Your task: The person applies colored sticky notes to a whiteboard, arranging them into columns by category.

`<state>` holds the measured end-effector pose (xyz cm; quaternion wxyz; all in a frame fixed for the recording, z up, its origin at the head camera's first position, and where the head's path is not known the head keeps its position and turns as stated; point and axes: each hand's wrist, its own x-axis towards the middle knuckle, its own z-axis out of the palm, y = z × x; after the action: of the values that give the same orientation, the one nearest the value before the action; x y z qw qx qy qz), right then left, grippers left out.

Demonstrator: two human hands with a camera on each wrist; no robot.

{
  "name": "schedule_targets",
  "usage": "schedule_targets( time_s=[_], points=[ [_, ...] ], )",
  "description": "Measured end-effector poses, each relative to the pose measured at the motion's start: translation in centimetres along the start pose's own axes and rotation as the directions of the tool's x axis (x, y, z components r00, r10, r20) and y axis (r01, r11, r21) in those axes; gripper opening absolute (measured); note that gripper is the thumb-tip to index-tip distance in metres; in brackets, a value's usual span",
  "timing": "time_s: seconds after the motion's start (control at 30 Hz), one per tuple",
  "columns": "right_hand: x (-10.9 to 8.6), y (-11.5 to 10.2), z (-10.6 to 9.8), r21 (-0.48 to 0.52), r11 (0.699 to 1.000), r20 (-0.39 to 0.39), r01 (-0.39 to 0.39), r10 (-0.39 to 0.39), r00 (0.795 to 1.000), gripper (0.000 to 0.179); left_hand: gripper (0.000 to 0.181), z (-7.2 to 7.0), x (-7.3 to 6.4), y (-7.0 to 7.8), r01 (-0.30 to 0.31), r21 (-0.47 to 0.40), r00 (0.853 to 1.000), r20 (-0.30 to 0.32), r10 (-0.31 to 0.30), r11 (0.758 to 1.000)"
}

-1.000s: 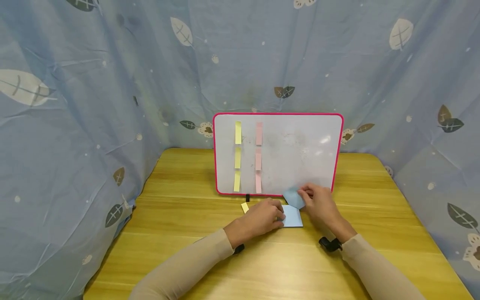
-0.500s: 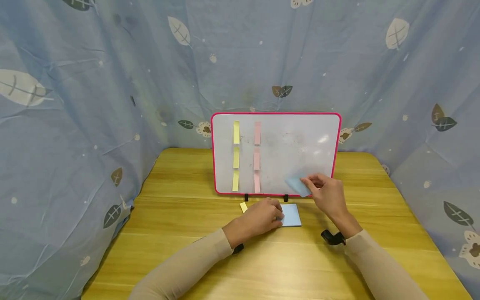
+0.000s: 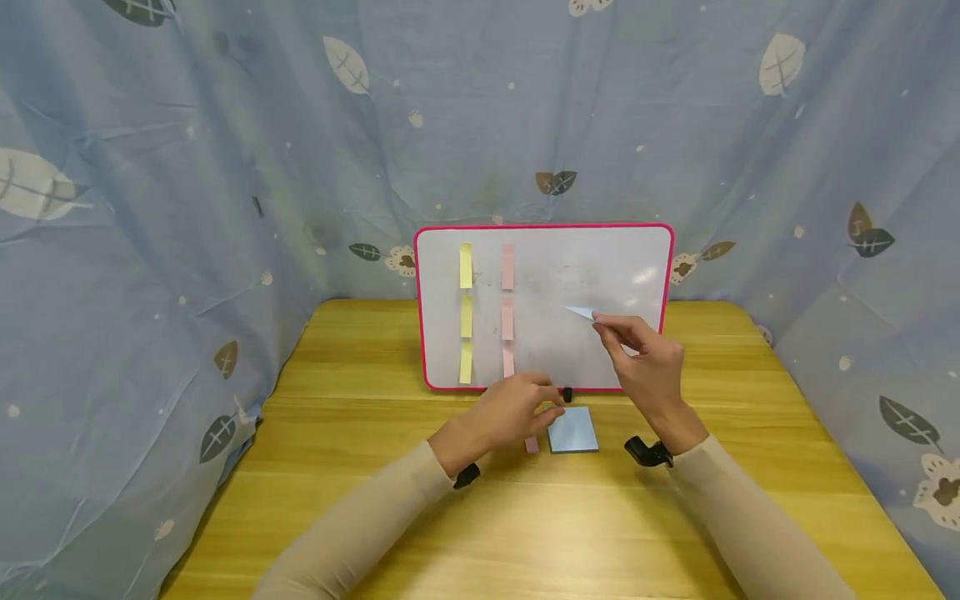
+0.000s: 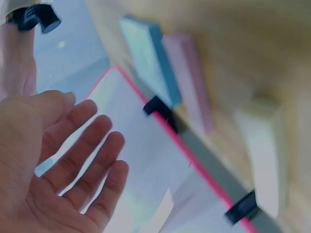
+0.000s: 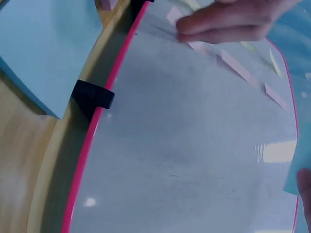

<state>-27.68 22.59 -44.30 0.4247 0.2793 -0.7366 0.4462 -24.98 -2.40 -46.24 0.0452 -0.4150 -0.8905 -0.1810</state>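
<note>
My right hand (image 3: 651,367) pinches a single light-blue sticky note (image 3: 579,312) between thumb and fingers, in front of the whiteboard (image 3: 551,354). In the head view the note appears nearly edge-on; a corner of the note (image 5: 293,174) enters the right wrist view at the right. My left hand (image 3: 510,417) hovers near the blue sticky-note pad (image 3: 573,432), fingers spread loosely and nothing held. A pink pad (image 4: 189,80) lies beside the blue one, and a pale yellow pad (image 4: 265,155) stands farther along; my left hand hides it in the head view.
The pink-framed board stands upright on black feet (image 3: 567,394) on the wooden table (image 3: 360,467). Down its left side run a column of yellow paper strips (image 3: 466,315) and a column of pink strips (image 3: 507,318). A patterned curtain (image 3: 480,108) surrounds the table.
My right hand has risen from the blue pad with the peeled note, up in front of the board. My left hand has lifted off the pads, uncovering the pink one.
</note>
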Motion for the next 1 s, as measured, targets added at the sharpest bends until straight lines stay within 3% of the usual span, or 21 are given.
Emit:
schedule_targets(
  time_s=[0.13, 0.37, 0.63, 0.83, 0.9, 1.0],
  points=[
    [0.6, 0.4, 0.6, -0.004, 0.998, -0.026, 0.067, -0.067, 0.997, 0.036, 0.014, -1.7, 0.8, -0.7, -0.054, -0.001, 0.991, -0.123, 0.053, 0.999],
    [1.2, 0.6, 1.9, -0.061, 0.994, -0.026, 0.090, -0.091, 0.995, 0.036, 0.013, -5.1, 2.0, -2.0, -0.060, 0.048, 0.949, -0.307, 0.072, 0.997],
    [2.5, 1.0, 3.4, -0.129, 0.990, 0.007, 0.051, -0.051, 0.999, 0.040, 0.020, -9.4, 4.0, -4.0, 0.036, 0.055, 0.889, -0.458, -0.007, 0.998],
    [4.0, 1.4, 4.8, -0.163, 0.983, 0.012, 0.081, -0.080, 0.997, 0.038, 0.031, -12.4, 6.0, -5.8, 0.143, 0.087, 0.837, -0.542, -0.074, 0.986],
    [4.5, 1.5, 5.3, -0.171, 0.981, 0.017, 0.095, -0.093, 0.995, 0.036, 0.035, -13.1, 6.6, -6.3, 0.171, 0.093, 0.828, -0.553, -0.092, 0.981],
    [5.1, 1.7, 5.7, -0.182, 0.978, 0.013, 0.101, -0.100, 0.995, 0.035, 0.037, -13.9, 7.5, -6.7, 0.186, 0.099, 0.830, -0.549, -0.103, 0.978]
  ],
)
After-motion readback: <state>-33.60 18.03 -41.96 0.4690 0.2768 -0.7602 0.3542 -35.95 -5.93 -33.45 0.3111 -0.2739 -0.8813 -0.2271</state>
